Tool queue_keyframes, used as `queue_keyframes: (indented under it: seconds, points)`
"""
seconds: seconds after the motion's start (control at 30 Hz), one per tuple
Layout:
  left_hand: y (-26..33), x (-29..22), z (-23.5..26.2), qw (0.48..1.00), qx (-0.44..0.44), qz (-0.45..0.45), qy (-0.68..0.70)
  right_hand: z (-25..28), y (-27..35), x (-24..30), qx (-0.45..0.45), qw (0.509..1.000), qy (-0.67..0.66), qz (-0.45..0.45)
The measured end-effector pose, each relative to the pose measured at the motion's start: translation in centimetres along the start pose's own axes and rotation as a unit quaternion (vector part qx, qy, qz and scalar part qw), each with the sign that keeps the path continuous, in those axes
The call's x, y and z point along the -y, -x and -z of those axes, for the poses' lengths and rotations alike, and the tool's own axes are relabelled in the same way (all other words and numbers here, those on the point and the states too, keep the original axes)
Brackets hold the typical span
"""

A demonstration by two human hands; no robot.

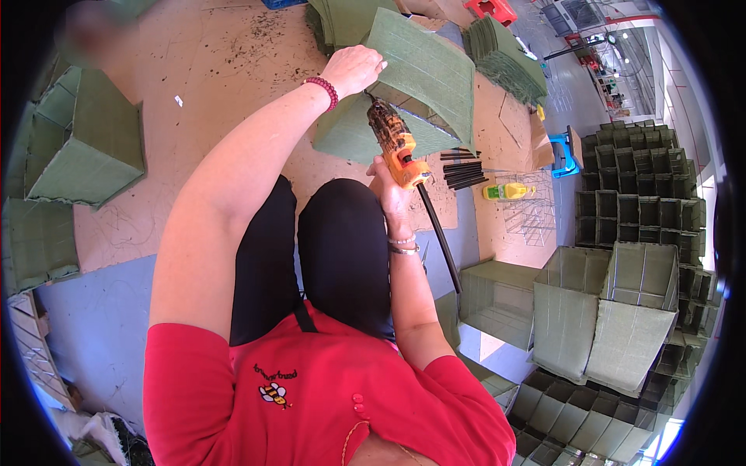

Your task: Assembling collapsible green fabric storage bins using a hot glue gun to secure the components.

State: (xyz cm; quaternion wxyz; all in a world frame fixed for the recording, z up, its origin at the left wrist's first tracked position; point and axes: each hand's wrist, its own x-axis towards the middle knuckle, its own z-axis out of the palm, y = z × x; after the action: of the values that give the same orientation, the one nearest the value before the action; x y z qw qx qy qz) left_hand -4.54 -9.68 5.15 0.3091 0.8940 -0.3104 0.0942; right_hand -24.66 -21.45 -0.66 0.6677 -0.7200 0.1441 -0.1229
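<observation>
Green fabric box point(423, 81), partly assembled and tilted, sits on the brown cardboard sheet point(194, 70) covering the floor, directly ahead of the seated person's knees. At the far left, a finished green cube point(81, 151) rests on the same cardboard, with a flat green panel point(39, 245) just below it at the cardboard's edge. The left hand point(353, 68), wearing a red bead bracelet point(325, 91) at the wrist, is laid on the upper left corner of the box; its fingers point(377, 64) are curled over the box edge, pressing on the fabric. Just below, the right hand point(388, 190) grips the handle of an orange glue gun point(398, 144), with fingers wrapped closed around the handle; the gun's darkened nozzle points up toward the underside of the box, near the left hand. A black cord point(439, 237) runs down from the gun toward the blue floor point(101, 318). Right of the gun lies a bundle of black glue sticks point(462, 171), then a yellow-green bottle point(509, 190) beside a wire grid point(532, 210). Stacks of flat green panels point(505, 58) sit behind. At the far right, open green boxes point(606, 303) stand in stacked rows.
</observation>
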Motion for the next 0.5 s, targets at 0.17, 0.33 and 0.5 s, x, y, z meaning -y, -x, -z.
queue_keyframes:
  seconds: [0.17, 0.33, 0.5]
  points:
    - [-0.01, 0.03, 0.01, 1.0, 0.003, 0.006, 0.0, -0.03, 0.46, 0.14, -0.011, 1.0, -0.01, 0.007]
    - [-0.05, 0.25, -0.24, 1.0, 0.003, 0.015, -0.004, 0.02, 0.71, 0.31, -0.026, 1.0, -0.003, -0.005]
    - [-0.08, 0.33, -0.32, 1.0, 0.0, 0.012, -0.003, 0.22, 0.52, 0.02, -0.028, 0.999, -0.016, -0.004]
